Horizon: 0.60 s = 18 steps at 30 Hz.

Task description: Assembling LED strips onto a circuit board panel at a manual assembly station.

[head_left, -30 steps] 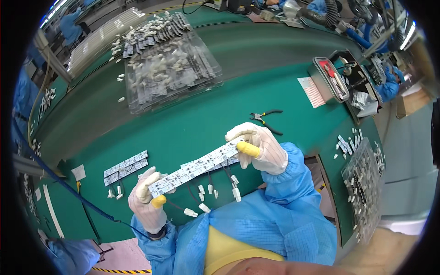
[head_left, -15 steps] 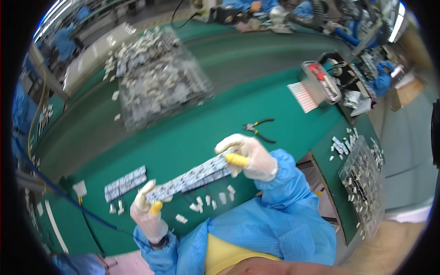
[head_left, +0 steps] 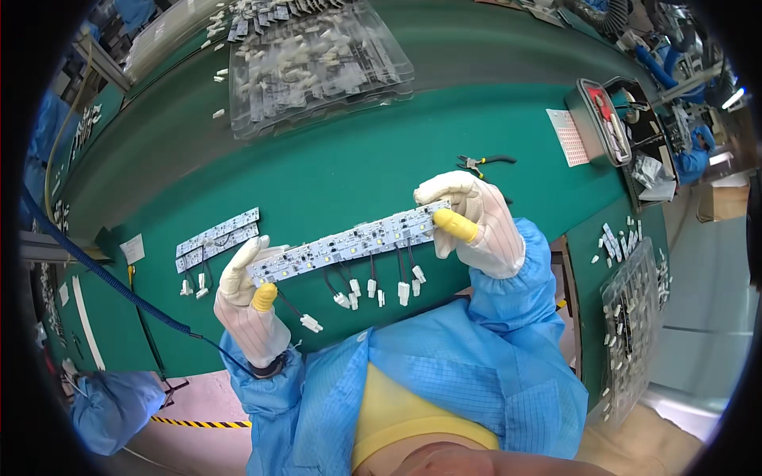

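Observation:
A long white LED circuit board strip (head_left: 349, 245) is stretched between my two gloved hands, above the green mat. My left hand (head_left: 252, 287) pinches its left end, a yellow finger cot on the thumb. At the right end, my right hand (head_left: 467, 218) grips it the same way, also with a yellow cot. Several short dark leads with white plug connectors (head_left: 404, 292) hang from the strip's lower edge. Left of my left hand lie more board strips (head_left: 218, 238) with connectors on the mat. Beyond my right hand rest side cutters (head_left: 481, 163) with black and yellow handles, partly hidden.
Clear plastic trays (head_left: 317, 71) heaped with boards and connectors stand at the back. A tool box (head_left: 603, 119) and a printed sheet (head_left: 567, 136) are at the far right. Another filled tray (head_left: 631, 325) sits right. A blue coiled cord (head_left: 119, 284) crosses the left side.
The view has tipped down toward the mat, so things at the back sit higher in it. Both hands still hold the strip, which shows more of its face now.

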### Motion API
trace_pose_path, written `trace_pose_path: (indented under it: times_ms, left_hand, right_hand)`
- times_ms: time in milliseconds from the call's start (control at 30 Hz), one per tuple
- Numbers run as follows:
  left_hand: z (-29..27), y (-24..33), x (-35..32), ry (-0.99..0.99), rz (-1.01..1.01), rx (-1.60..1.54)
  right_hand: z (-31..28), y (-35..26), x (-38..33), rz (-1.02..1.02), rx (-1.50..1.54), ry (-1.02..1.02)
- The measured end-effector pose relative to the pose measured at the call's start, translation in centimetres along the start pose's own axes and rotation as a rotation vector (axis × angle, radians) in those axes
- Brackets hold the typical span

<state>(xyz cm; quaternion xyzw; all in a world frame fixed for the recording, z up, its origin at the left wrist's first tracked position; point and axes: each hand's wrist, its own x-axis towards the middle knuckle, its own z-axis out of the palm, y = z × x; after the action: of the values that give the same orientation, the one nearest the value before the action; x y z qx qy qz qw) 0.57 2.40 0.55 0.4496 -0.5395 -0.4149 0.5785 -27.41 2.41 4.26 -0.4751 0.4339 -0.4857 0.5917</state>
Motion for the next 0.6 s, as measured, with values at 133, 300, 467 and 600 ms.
trace_pose_path:
  times_ms: [133, 300, 467, 600]
  left_hand:
    - [-0.7, -0.2, -0.3, -0.008, -0.065, -0.078]
    - [-0.9, -0.4, -0.2, -0.015, -0.096, -0.056]
    - [-0.9, -0.2, 0.1, -0.009, -0.098, -0.009]
    - [-0.5, 0.4, 0.5, -0.033, -0.086, 0.061]
  right_hand:
    - [0.2, 0.2, -0.3, 0.004, 0.046, -0.070]
    - [0.6, 0.7, 0.0, -0.042, -0.005, -0.012]
    - [0.4, 1.3, 0.2, -0.056, 0.003, -0.030]
    - [0.1, 1.0, 0.1, -0.031, 0.013, -0.048]
